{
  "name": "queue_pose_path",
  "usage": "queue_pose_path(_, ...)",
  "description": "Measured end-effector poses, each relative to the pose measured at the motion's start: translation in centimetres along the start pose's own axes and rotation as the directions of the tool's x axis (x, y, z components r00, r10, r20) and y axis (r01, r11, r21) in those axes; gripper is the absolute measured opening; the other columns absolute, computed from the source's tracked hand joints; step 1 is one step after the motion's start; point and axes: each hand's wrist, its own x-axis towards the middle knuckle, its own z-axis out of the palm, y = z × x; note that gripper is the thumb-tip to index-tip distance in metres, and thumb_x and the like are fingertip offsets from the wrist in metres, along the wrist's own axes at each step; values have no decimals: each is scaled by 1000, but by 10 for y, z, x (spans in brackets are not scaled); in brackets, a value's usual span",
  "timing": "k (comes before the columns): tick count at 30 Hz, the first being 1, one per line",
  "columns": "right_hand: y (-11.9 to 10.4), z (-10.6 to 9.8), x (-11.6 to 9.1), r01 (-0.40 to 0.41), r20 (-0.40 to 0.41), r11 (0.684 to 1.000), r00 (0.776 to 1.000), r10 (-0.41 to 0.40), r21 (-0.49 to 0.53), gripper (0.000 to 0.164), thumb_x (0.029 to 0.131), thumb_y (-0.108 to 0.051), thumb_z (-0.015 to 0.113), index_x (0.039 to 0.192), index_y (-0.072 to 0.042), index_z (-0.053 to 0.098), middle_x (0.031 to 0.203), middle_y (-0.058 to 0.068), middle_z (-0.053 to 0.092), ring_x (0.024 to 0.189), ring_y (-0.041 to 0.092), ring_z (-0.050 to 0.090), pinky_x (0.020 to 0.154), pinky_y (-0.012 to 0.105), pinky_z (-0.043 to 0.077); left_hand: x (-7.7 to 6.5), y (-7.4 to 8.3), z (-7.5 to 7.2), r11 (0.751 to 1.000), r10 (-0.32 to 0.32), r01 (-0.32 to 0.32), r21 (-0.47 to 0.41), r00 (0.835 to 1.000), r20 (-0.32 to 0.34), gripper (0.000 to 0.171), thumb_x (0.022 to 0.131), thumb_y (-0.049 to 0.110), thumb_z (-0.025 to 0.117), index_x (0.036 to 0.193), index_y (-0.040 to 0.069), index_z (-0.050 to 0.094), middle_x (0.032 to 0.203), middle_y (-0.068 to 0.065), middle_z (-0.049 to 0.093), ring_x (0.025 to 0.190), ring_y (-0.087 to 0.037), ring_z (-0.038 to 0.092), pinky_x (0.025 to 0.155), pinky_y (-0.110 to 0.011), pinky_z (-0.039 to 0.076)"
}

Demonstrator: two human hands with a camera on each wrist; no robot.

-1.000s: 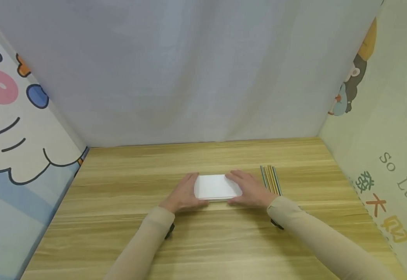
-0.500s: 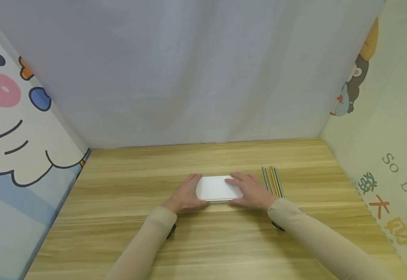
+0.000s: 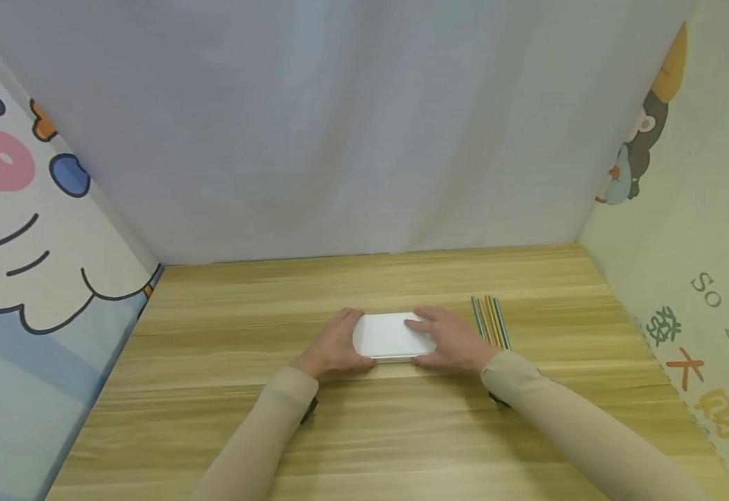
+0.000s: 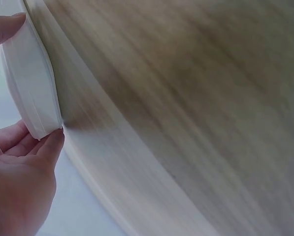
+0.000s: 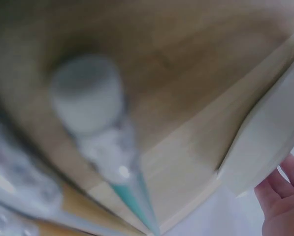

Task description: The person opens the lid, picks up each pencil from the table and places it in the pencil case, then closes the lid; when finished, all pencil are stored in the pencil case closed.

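A flat white box (image 3: 389, 335) lies lengthwise between my two hands at the middle of the table. My left hand (image 3: 333, 348) grips its left end, thumb along the near side and fingers at the far side. At the right end my right hand (image 3: 455, 344) holds it the same way, with one finger resting on the top face. In the left wrist view the box's pale side (image 4: 31, 78) shows between thumb and fingers. Past the box's edge in the right wrist view, curved fingers (image 5: 284, 187) reach its far side.
Several pencils (image 3: 489, 321) in teal and yellow lie side by side just right of my right hand, partly behind its wrist. One pencil's pale eraser end (image 5: 87, 93) looms close in the right wrist view. A grey-white curtain (image 3: 364, 139) hangs behind the wooden table (image 3: 226, 313).
The head view has shifted slightly. Both hands keep their hold on the box. One right finger has separated from the others and come nearer over the top face.
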Motion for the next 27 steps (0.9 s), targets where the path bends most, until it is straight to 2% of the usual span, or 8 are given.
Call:
queue_pose_path(7, 1, -4, 4, 32, -4, 999, 999, -32, -19, 72, 69, -46, 82, 126, -7, 63, 131, 22, 51, 117, 36, 49, 98, 45, 40, 1, 2, -3, 1000, 3, -3, 4, 1000, 5, 91, 63, 38, 87, 132, -3, 45, 128, -14, 49, 112, -27, 49, 96, -38, 41)
queue_pose_path(16, 4, -2, 6, 73, 17, 995, 997, -72, -73, 70, 70, -48, 78, 125, -8, 64, 128, 21, 54, 111, 37, 52, 94, 46, 43, 0, 3, -3, 999, -3, 2, 38, 999, 33, 89, 64, 40, 86, 132, -1, 46, 129, -13, 49, 113, -25, 48, 97, -37, 41)
queue_pose_path(27, 5, -5, 9, 114, 30, 988, 993, -112, -102, 68, 72, -49, 76, 125, -8, 64, 125, 19, 55, 109, 34, 52, 90, 43, 46, -1, 0, -2, 998, 6, -7, 61, 1000, 13, 90, 64, 39, 86, 133, -1, 46, 129, -14, 49, 114, -26, 48, 98, -37, 40)
